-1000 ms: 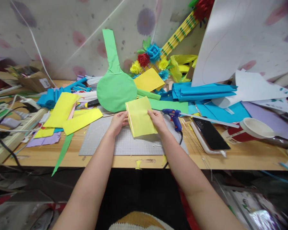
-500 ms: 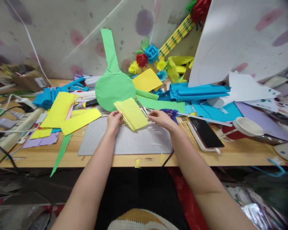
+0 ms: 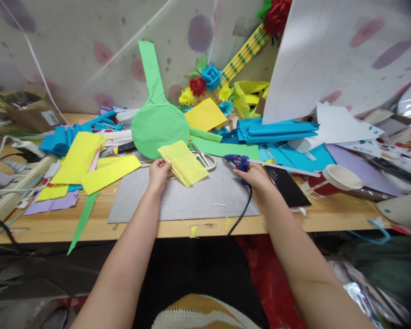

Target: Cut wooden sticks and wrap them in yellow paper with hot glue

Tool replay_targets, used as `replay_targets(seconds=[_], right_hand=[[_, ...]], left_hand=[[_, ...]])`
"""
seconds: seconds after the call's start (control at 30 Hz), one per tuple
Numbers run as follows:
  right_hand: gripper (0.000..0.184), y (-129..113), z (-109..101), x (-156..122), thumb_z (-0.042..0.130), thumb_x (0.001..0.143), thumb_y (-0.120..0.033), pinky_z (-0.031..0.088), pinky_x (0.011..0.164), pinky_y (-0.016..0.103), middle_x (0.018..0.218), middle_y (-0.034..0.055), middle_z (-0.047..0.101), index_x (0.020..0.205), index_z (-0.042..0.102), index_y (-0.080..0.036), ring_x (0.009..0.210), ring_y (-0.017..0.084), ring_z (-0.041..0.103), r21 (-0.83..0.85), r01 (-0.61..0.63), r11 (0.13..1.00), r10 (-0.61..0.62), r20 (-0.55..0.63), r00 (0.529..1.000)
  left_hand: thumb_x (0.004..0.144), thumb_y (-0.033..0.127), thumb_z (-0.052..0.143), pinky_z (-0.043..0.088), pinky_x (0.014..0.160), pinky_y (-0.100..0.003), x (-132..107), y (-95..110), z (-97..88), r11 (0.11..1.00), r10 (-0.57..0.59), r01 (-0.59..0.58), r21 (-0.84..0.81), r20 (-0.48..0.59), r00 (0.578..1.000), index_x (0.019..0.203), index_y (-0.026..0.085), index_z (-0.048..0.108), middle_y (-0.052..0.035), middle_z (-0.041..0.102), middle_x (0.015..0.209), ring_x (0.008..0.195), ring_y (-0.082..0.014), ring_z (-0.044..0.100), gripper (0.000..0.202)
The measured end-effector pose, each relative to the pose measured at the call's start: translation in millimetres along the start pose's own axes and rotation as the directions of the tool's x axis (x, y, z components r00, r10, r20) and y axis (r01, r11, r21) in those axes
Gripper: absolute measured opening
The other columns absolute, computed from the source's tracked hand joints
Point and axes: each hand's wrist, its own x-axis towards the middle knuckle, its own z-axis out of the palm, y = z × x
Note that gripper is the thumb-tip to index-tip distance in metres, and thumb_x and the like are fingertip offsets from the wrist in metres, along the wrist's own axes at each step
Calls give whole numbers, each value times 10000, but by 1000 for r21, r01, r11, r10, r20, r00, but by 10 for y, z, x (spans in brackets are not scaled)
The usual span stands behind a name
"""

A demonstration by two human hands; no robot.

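My left hand (image 3: 160,175) pinches the left edge of a folded piece of yellow paper (image 3: 184,163), held tilted over the grey cutting mat (image 3: 137,201). My right hand (image 3: 255,176) is wrapped round the handle of a blue glue gun (image 3: 237,160), its nozzle pointing left; a long white glue stick (image 3: 284,168) sticks out of its back. Scissors (image 3: 205,161) with white handles lie between the yellow paper and the glue gun, partly hidden by the paper. Behind the paper stands a green paper-covered round shape with a long neck (image 3: 160,130).
Yellow paper strips (image 3: 111,173) lie to the left, near a power strip (image 3: 17,192). At the right are a black phone (image 3: 289,185), a lidded paper cup (image 3: 332,182) and blue paper rolls (image 3: 277,131). A black cord (image 3: 241,214) hangs over the table's front edge.
My right hand has moved right from the yellow paper and taken hold of the glue gun, lifting it off the phone's side. My left hand keeps its pinch on the paper.
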Motion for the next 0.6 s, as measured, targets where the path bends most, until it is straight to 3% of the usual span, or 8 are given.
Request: replay_targets(seconds=[0.1,0.17,0.27,0.37,0.43,0.5,0.53,0.6], right_hand=[[433,12,131,29,581,669,-525,439,670,322,851,113,659,887,633,-155,818,250,604,202,-113,973,131,-78,988],[441,40,154,17,586,671,-511,449,611,294,839,103,662,927,616,-153,743,212,612,427,-129,895,166,-51,985],[418,51,103,-29,605,674,-498,422,512,230,789,80,655,905,607,-150,603,131,571,678,-96,729,100,33,994],[399,-32,19,-83,614,672,-513,358,443,198,714,61,629,816,620,-140,507,79,486,714,-80,696,22,91,996],[412,-128,-12,-107,596,684,-532,332,427,200,622,40,591,774,628,-131,469,69,444,682,-78,727,-23,139,990],[425,-227,-7,-113,585,687,-544,325,428,207,523,13,531,743,636,-125,445,71,426,633,-75,770,-63,194,979],[426,-273,7,-109,585,685,-545,324,429,210,494,3,509,735,638,-125,438,73,422,612,-70,787,-85,221,972],[422,-352,51,-94,587,679,-544,322,429,212,475,-5,496,725,638,-128,432,73,417,591,-53,805,-135,269,954]], left_hand=[[549,157,610,505,574,-267,-2,11,-19,1000,-15,15,-13,5,1000,773,138,515,2,592,687,563,-92,565,243],[555,159,612,507,581,-267,4,15,-23,999,-30,31,-32,10,999,780,137,516,-4,598,700,564,-87,565,245],[593,178,604,513,619,-286,18,0,-20,999,-31,31,-7,11,999,808,141,522,-19,608,732,601,-100,582,234],[644,188,579,502,696,-327,19,-29,-36,974,93,-86,208,-28,995,845,152,541,-46,608,796,683,-140,598,208],[663,198,586,473,777,-345,8,-42,-65,869,295,-231,438,-83,952,894,159,562,-75,581,904,772,-164,590,236],[697,219,582,438,829,-336,-12,-50,-91,715,503,-339,611,-114,857,947,166,575,-95,527,1000,844,-172,565,256],[722,235,569,431,826,-325,-23,-55,-95,657,569,-375,654,-104,816,941,169,583,-93,510,1003,849,-169,553,229],[760,277,551,432,773,-299,-44,-76,-77,602,609,-444,663,-23,793,835,175,602,-64,508,917,795,-154,537,137]])
